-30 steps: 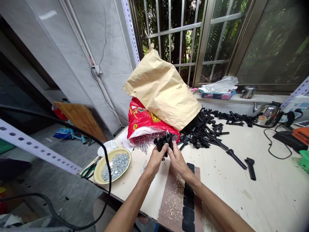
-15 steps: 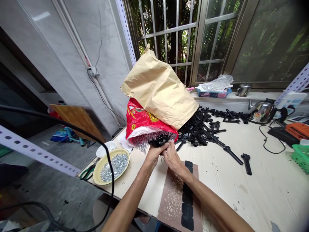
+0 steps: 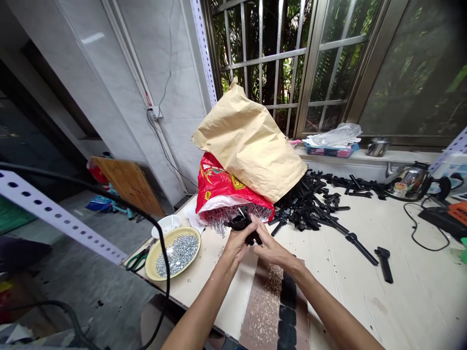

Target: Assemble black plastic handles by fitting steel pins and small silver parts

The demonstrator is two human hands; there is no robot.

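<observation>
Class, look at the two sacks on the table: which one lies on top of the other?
The plain tan paper sack: it rests on the red printed sack, which lies underneath with metal pins at its mouth.

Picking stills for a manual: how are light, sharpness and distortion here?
Head view: soft daylight comes through the barred window, with no harsh glare; the left hand, right hand and black part look reasonably sharp; the wide-angle view splays its bars outward; the right corners darken.

Sacks (image 3: pixel 251 146) and black parts (image 3: pixel 310 204) close ahead; open tabletop (image 3: pixel 401 301) rightward
</observation>
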